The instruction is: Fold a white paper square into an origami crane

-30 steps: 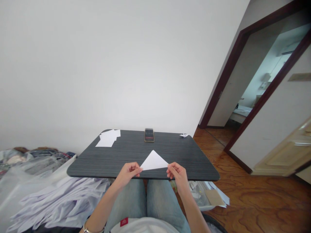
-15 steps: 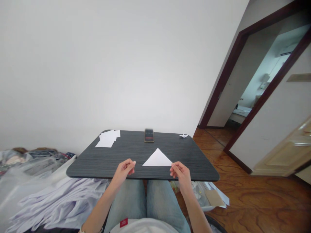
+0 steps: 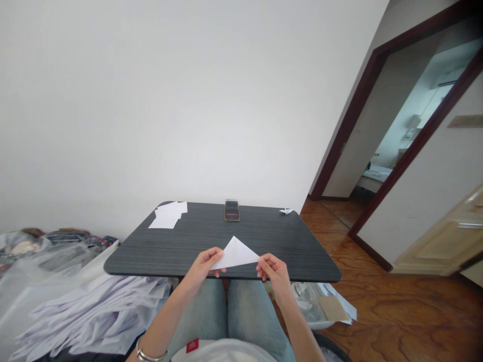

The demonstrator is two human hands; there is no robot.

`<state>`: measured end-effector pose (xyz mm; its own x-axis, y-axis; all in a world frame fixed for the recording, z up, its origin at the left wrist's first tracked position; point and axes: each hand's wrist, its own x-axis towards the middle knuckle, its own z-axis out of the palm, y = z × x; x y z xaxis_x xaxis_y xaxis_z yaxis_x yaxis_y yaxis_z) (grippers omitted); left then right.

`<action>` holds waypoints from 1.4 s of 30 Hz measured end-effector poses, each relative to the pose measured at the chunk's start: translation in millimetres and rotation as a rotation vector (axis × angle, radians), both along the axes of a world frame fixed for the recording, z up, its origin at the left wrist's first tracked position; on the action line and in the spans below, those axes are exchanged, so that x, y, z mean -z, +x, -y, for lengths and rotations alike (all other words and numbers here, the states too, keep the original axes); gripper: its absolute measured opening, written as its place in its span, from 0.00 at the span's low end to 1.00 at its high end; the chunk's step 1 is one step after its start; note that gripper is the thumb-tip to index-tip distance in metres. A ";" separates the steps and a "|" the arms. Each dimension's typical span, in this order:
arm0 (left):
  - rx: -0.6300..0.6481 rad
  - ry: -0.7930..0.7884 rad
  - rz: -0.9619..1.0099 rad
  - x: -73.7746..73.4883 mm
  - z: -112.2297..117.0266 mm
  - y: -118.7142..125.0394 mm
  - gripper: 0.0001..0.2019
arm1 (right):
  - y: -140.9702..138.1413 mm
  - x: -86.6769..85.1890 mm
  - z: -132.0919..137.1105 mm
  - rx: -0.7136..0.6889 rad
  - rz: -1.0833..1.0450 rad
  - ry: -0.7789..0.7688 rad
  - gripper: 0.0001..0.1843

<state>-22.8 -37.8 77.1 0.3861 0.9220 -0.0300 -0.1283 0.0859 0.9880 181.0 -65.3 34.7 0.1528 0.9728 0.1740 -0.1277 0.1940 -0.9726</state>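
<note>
A white sheet of paper folded into a triangle (image 3: 236, 254) is held between my two hands near the front edge of the dark table (image 3: 199, 236). Its peak points away from me, and its long edge slants slightly up toward the right. My left hand (image 3: 208, 262) is closed on the left corner, thumb on top. At the right corner, my right hand (image 3: 272, 266) pinches the tip between thumb and fingers.
Loose white paper sheets (image 3: 168, 215) lie at the table's back left. A phone-like device (image 3: 232, 210) leans at the back middle, and a small folded paper piece (image 3: 286, 211) sits back right. Clothes (image 3: 98, 314) are heaped left; a bin of papers (image 3: 320, 306) stands below right.
My left hand has moved right and taken hold of the triangle's left corner. The triangle has shifted left and toward me and tilted, with my right hand still pinching its right corner.
</note>
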 end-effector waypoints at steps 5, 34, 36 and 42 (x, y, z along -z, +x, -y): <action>0.047 -0.065 0.042 10.4 -3.2 -1.4 0.18 | -1.1 -1.3 0.2 -0.025 -0.002 -0.010 0.12; -0.033 0.208 -0.181 27.7 -16.3 -2.7 0.12 | -7.8 1.7 -5.6 -0.057 -0.087 -0.128 0.24; -0.070 0.268 -0.227 28.0 -15.6 -2.5 0.11 | -11.0 -0.7 -3.6 -0.089 -0.091 -0.160 0.25; -0.183 0.479 -0.463 25.7 -9.6 2.6 0.09 | -25.1 -12.6 3.8 -0.221 -0.127 -0.223 0.23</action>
